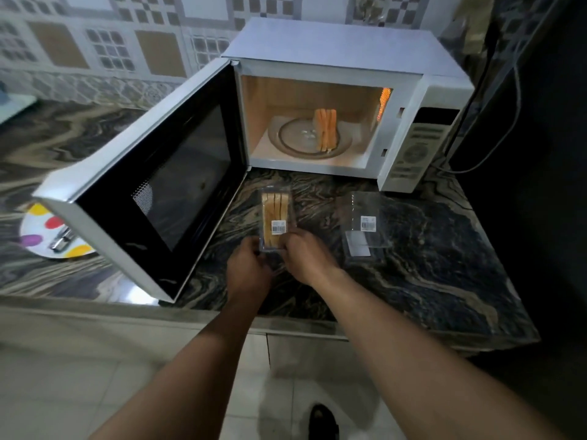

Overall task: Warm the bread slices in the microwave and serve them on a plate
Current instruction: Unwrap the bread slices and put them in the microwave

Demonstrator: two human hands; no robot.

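Two packs on table (pixel 428 274): one full of bread (pixel 275 217) at 6 o'clock of microwave (pixel 333 100), one empty (pixel 365 230). Three slices (pixel 325 130) upright inside on turntable (pixel 295 144). Left grip (pixel 246 268) and right grip (pixel 305 252) holding full pack's near end.

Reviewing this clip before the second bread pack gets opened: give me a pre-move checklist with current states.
1. Microwave door open: ok.
2. Bread slices already on the turntable: ok.
3. Left hand and right hand both on the bread pack: ok.
4. Pack opened: cannot tell.
5. Empty wrapper lying apart from the pack: ok.
6. Serving plate free: not ok, a metal item lies on it.
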